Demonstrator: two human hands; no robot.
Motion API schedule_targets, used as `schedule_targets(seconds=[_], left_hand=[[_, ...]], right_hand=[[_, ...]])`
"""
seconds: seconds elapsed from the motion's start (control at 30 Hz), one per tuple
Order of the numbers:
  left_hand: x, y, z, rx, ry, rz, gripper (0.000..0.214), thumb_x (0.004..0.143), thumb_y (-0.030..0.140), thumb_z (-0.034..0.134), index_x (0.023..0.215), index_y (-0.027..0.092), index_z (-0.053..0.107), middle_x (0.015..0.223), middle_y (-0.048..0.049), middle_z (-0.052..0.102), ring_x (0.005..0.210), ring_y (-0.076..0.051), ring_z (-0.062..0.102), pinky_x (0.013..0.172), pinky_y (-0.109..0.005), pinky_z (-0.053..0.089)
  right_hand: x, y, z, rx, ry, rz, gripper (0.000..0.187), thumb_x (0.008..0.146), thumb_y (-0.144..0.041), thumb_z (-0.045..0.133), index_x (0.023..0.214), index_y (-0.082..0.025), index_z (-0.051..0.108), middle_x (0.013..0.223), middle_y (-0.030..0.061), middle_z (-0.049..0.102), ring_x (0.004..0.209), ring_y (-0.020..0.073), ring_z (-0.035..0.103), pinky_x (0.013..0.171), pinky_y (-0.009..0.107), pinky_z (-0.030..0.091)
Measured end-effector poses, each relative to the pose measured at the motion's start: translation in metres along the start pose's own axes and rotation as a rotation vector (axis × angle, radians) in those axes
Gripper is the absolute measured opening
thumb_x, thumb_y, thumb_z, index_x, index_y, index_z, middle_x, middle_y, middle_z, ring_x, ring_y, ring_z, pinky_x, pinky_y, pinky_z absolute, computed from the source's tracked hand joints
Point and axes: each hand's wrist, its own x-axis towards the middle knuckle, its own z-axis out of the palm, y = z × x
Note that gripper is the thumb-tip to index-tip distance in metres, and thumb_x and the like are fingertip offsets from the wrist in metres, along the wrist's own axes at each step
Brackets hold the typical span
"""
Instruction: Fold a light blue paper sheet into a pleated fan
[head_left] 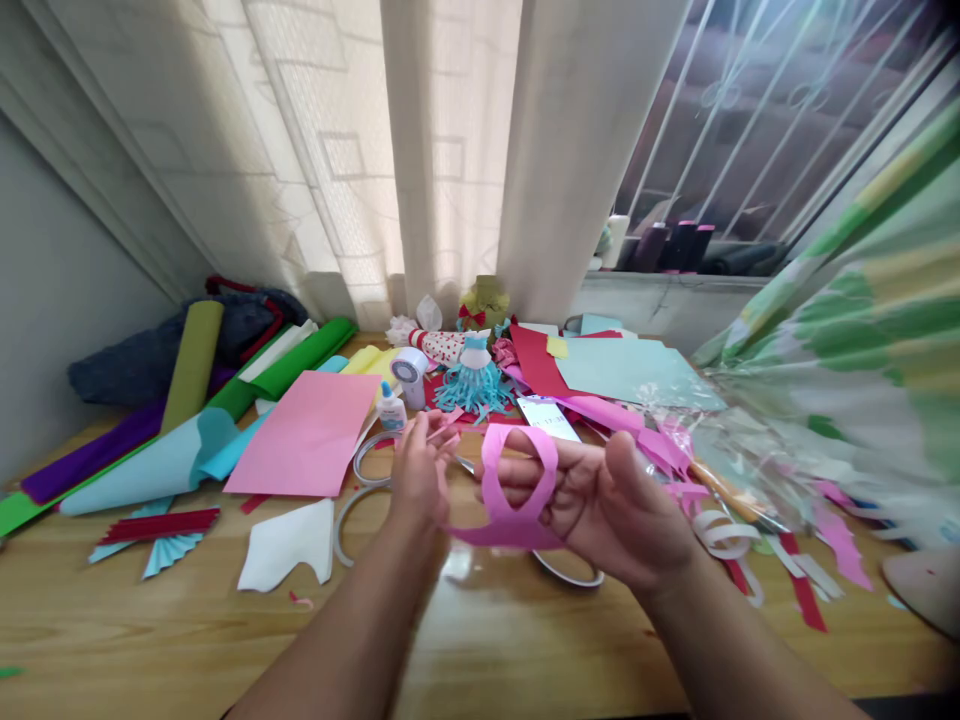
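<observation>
Wooden tabletop [225, 620] strewn with coloured paper and offcuts. Looped pink cut paper [501, 490], already shaped, is pinched by the right hand [592, 510] above the tabletop; the left hand [420, 470] is held just beside it, its grip indistinct. A pink sheet [304, 432] lies uncut; a pleated paper fan [157, 535] is finished.

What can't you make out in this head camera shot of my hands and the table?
Head view only:
The metal object between the left hand and right hand: mostly hidden by them, perhaps scissors.
Part of the pink paper loop: hidden behind the right hand's fingers.
The pink scrap at the left hand's fingertips: blurred.
Printing on the white card: too small to read.
The green-patterned fabric: cut off by the right edge.
</observation>
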Motion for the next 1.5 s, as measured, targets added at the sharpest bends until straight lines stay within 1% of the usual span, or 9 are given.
schedule_targets(seconds=[0.17,0.33,0.47,0.6,0.9,1.17,1.27,1.37,1.5], left_hand=[[-0.020,0.031,-0.006,0.098,-0.107,0.207,0.041,0.080,0.049,0.057,0.058,0.015,0.064,0.055,-0.0026,0.061,0.057,-0.014,0.058,0.064,-0.026,0.046],[-0.049,0.048,-0.007,0.408,-0.626,0.116,0.044,0.082,0.053,0.055,0.085,0.014,0.074,0.087,-0.0100,0.071,0.090,-0.027,0.062,0.085,-0.036,0.043],[-0.057,0.047,-0.008,0.526,-0.706,0.031,0.048,0.084,0.055,0.049,0.092,0.014,0.074,0.090,-0.0107,0.071,0.087,-0.026,0.062,0.080,-0.035,0.043],[-0.065,0.042,-0.006,0.401,-0.828,-0.117,0.054,0.082,0.059,0.049,0.101,0.014,0.071,0.095,-0.0132,0.070,0.095,-0.029,0.061,0.083,-0.037,0.044],[-0.088,0.042,0.006,0.124,-0.851,-0.293,0.069,0.085,0.066,0.034,0.117,0.012,0.063,0.120,-0.0184,0.061,0.122,-0.036,0.047,0.103,-0.048,0.031],[-0.111,0.067,-0.031,0.183,-0.983,-0.392,0.093,0.071,0.077,0.041,0.141,0.015,0.038,0.148,-0.0146,0.033,0.136,-0.043,0.020,0.111,-0.054,0.013],[-0.118,0.062,-0.043,0.165,-0.985,-0.478,0.097,0.068,0.079,0.043,0.143,0.018,0.032,0.150,-0.0130,0.029,0.138,-0.042,0.015,0.111,-0.054,0.007],[-0.116,0.049,-0.050,0.109,-0.920,-0.594,0.100,0.068,0.076,0.049,0.144,0.014,0.030,0.149,-0.0167,0.029,0.138,-0.041,0.016,0.112,-0.054,0.006],[-0.095,0.027,-0.055,-0.002,-0.748,-0.593,0.079,0.083,0.066,0.037,0.139,0.010,0.037,0.143,-0.0201,0.039,0.134,-0.037,0.030,0.111,-0.053,0.015]], right_hand=[[0.009,-0.013,0.001,-0.014,0.038,-0.029,0.078,0.086,-0.070,0.011,0.125,-0.017,0.053,0.116,0.0173,0.063,0.111,0.0263,0.059,0.091,0.046,0.044],[0.013,-0.012,0.005,0.026,0.023,-0.104,0.059,0.089,-0.062,0.033,0.120,-0.018,0.059,0.118,0.0135,0.064,0.114,0.0264,0.056,0.098,0.048,0.039],[0.013,-0.012,0.008,-0.163,0.018,-0.172,0.051,0.086,-0.058,0.046,0.118,-0.022,0.061,0.124,0.0093,0.061,0.118,0.0262,0.052,0.101,0.048,0.036],[0.012,-0.009,0.007,-0.132,-0.010,-0.114,0.056,0.084,-0.063,0.044,0.116,-0.021,0.063,0.118,0.0108,0.063,0.114,0.0262,0.055,0.098,0.046,0.038],[-0.020,0.033,-0.018,0.041,-0.093,-0.005,0.071,0.085,-0.070,0.031,0.111,-0.014,0.065,0.100,0.0136,0.067,0.095,0.0255,0.062,0.085,0.042,0.044],[-0.071,0.060,-0.050,-0.174,0.073,0.051,0.038,0.081,-0.050,0.060,0.097,-0.017,0.068,0.092,0.0109,0.070,0.081,0.0226,0.064,0.078,0.039,0.048],[-0.070,0.060,-0.053,-0.389,0.223,0.027,0.029,0.082,-0.044,0.060,0.095,-0.019,0.067,0.092,0.0097,0.069,0.083,0.0220,0.063,0.074,0.036,0.049],[-0.062,0.066,-0.054,-0.831,0.351,-0.125,0.023,0.083,-0.034,0.059,0.099,-0.019,0.065,0.098,0.0103,0.067,0.089,0.0233,0.060,0.079,0.039,0.048],[-0.053,0.077,-0.059,-1.298,0.314,-0.241,0.025,0.080,-0.027,0.062,0.103,-0.018,0.065,0.110,0.0104,0.063,0.101,0.0271,0.053,0.090,0.045,0.042]])
